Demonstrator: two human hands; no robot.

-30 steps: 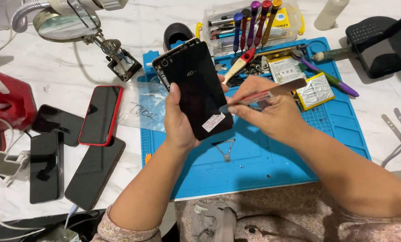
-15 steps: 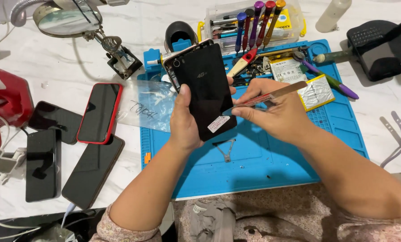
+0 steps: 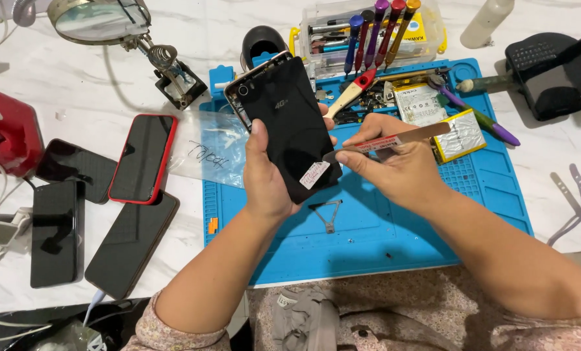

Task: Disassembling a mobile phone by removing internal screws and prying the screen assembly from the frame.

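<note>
My left hand (image 3: 264, 179) grips a black smartphone (image 3: 289, 123) from below, back cover facing me, tilted over a blue work mat (image 3: 368, 240). A small white sticker sits near the phone's lower edge. My right hand (image 3: 394, 166) pinches a thin flat metal pry tool (image 3: 401, 138) with a red-marked middle. Its tip rests against the phone's lower right edge, close to the sticker.
Several other phones (image 3: 141, 158) lie on the white table to the left, beside a clear plastic bag (image 3: 206, 149). A screwdriver box (image 3: 375, 29), batteries (image 3: 462, 133) and small parts crowd the mat's far end. A magnifier stand (image 3: 102, 19) is at the back left, a black stand (image 3: 543, 71) at the right.
The view has shifted. My left hand has turned the phone slightly, and the pry tool's tip has come in against the phone's lower right edge.
</note>
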